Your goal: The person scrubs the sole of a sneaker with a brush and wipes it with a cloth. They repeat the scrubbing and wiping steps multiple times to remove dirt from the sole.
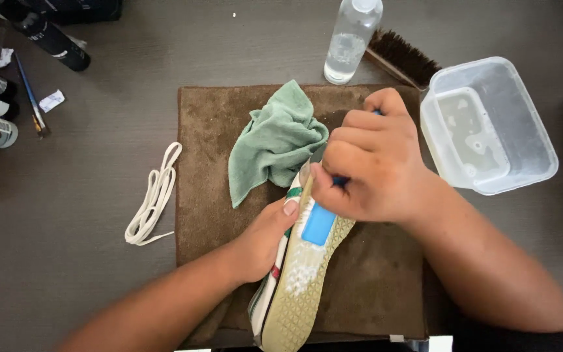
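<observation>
**Sole up on the brown mat**

I see a dark grey counter with a brown mat laid across its middle. On the mat my left hand has its grip closed around the side of a sneaker, held sole up with the heel toward me. My right hand is fisted tight on a blue-backed brush whose head presses on the foamy sole. A crumpled green cloth lies on the mat just beyond the shoe's toe. White laces lie loose left of the mat. Behind it stand a clear bottle and a dark bristle brush; a clear plastic tub holding water sits at the right.
</observation>
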